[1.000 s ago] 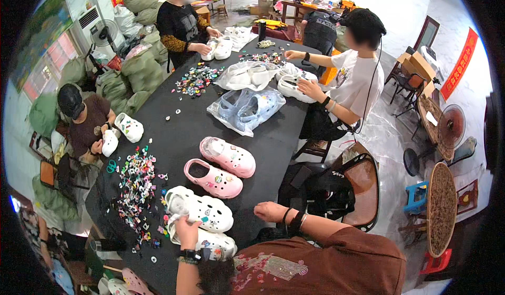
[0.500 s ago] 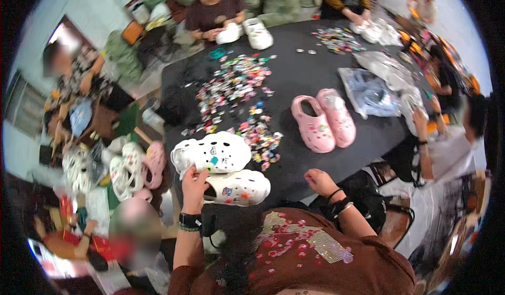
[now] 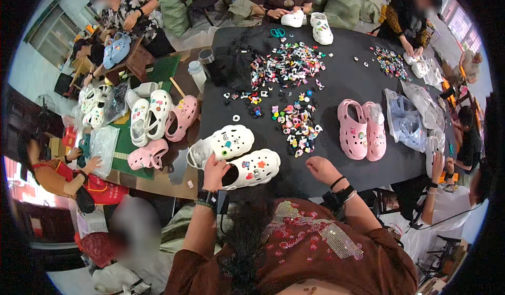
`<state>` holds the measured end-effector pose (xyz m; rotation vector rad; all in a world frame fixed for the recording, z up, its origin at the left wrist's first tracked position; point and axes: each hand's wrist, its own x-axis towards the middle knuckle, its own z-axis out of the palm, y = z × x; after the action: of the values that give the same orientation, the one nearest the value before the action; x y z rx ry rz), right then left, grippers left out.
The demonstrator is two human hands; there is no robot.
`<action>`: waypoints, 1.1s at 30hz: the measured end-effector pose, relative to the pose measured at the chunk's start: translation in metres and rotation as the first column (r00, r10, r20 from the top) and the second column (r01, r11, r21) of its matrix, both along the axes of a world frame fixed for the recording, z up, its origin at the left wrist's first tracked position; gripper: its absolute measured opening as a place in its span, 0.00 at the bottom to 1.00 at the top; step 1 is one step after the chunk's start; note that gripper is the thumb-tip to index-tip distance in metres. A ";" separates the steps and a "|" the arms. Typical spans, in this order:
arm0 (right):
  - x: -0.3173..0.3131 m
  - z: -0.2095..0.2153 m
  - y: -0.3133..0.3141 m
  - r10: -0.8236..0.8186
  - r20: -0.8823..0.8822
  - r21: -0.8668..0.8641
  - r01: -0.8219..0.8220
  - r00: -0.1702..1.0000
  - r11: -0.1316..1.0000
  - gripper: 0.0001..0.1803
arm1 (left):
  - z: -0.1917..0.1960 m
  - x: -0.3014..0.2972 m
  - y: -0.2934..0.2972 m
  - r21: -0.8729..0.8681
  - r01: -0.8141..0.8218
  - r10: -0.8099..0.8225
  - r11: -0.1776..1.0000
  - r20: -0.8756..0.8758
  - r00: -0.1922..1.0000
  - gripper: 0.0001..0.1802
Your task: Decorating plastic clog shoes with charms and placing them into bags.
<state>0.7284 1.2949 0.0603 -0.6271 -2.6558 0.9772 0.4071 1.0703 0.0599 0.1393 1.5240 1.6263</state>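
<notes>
Two white clogs studded with small charms lie in front of me. The farther clog [image 3: 227, 141] points away to the right, its heel strap at its left end. My left hand [image 3: 214, 175] is closed at the heel end of the nearer clog [image 3: 256, 167], fingertips between the two shoes. Off to the right, my right hand [image 3: 324, 171] hovers over the black table [image 3: 326, 187], fingers curled together; what they hold, if anything, is hidden. Beyond the white shoes a loose heap of small colourful shoe charms [image 3: 298, 127] spreads out.
A larger charm pile [image 3: 286, 66] lies farther back. Pink clogs [image 3: 352, 132] stand to the right, beside bagged blue clogs [image 3: 406, 124]. On the left are more clogs [image 3: 158, 113], a white bottle [image 3: 197, 75] and a metal cup [image 3: 206, 56]. Several people work around the table.
My view has swung left. The two white clogs have spread apart at the toes, and my left hand has moved from the farther clog's heel toward the nearer one. My right hand stays curled.
</notes>
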 end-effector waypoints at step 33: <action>-0.114 0.027 -0.028 0.365 0.065 0.097 -0.369 0.929 0.924 0.28 | 0.051 0.032 -0.020 -0.358 0.028 -0.341 0.933 -0.859 0.382 0.11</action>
<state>0.6145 1.2667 0.0875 -0.1264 -2.9066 0.9055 0.4391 1.0506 0.1109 1.2017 2.4395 1.0830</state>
